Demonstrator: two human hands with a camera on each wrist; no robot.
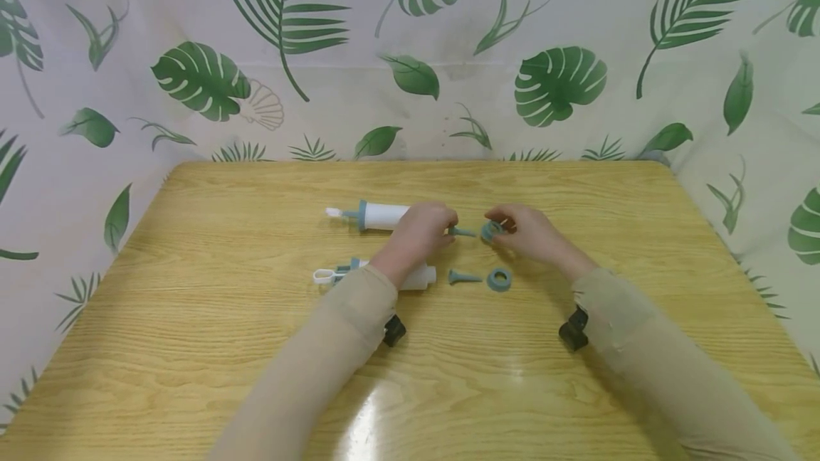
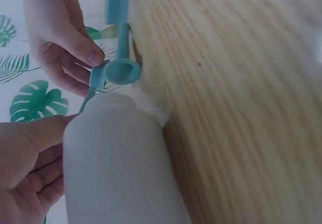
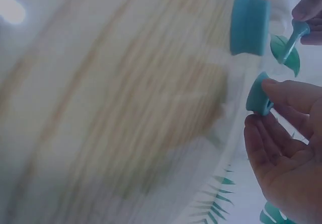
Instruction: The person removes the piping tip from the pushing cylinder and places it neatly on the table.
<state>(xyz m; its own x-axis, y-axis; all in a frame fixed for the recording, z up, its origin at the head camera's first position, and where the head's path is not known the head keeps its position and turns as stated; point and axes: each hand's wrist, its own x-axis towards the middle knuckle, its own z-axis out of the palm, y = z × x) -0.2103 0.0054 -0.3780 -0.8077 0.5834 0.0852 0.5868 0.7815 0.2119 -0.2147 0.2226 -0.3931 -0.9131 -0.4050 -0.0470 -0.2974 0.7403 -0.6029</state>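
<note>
Between the thumb and fingers of my left hand (image 1: 423,230) is the wide end of a blue-grey tapered nozzle (image 1: 463,232), its narrow end pointing right. My right hand (image 1: 532,235) pinches a blue-grey threaded-looking ring (image 3: 258,95) by its edge, just right of that nozzle and apart from it. Nearer me lie a second nozzle (image 1: 465,277) and a second ring (image 1: 500,279). A white syringe-like tube (image 1: 383,216) with a blue-grey collar lies left of the left hand. The left forearm partly hides another such tube (image 1: 419,277).
White pull handles (image 1: 324,276) stick out at the tubes' left ends. Everything lies on a wood-grain table (image 1: 487,390). A leaf-patterned cloth (image 1: 461,98) hangs behind the table's far edge. Dark wrist cameras (image 1: 573,329) sit under both cuffs.
</note>
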